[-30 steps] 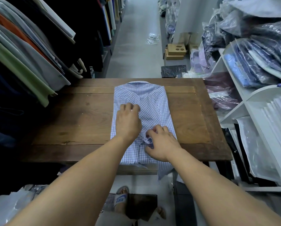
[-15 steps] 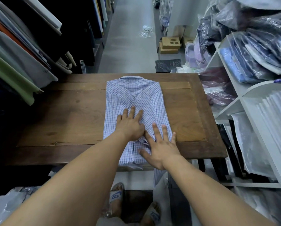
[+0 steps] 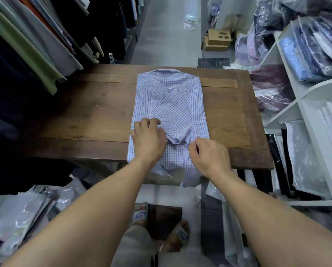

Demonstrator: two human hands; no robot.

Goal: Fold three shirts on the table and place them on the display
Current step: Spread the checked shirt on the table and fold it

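A blue and white checked shirt (image 3: 171, 101) lies face down on the wooden table (image 3: 88, 112), collar at the far end, its sleeves folded across the back. Its hem hangs over the table's near edge. My left hand (image 3: 148, 140) rests on the shirt's left half, fingers curled into the cloth. My right hand (image 3: 209, 155) sits at the shirt's right near side, thumb and fingers pinching a fold of the fabric. A bunched ridge of cloth rises between the two hands.
Hanging garments (image 3: 32, 41) crowd the table's left side. White shelves (image 3: 288, 116) with bagged shirts (image 3: 313, 47) stand on the right. Cardboard boxes (image 3: 218, 39) sit on the floor of the aisle beyond the table. Plastic bags (image 3: 20, 211) lie by my feet.
Both hands went from lying flat on the shirt to gripping it. The right hand shifted right and closed on the cloth, and a ridge of fabric has bunched up between them.
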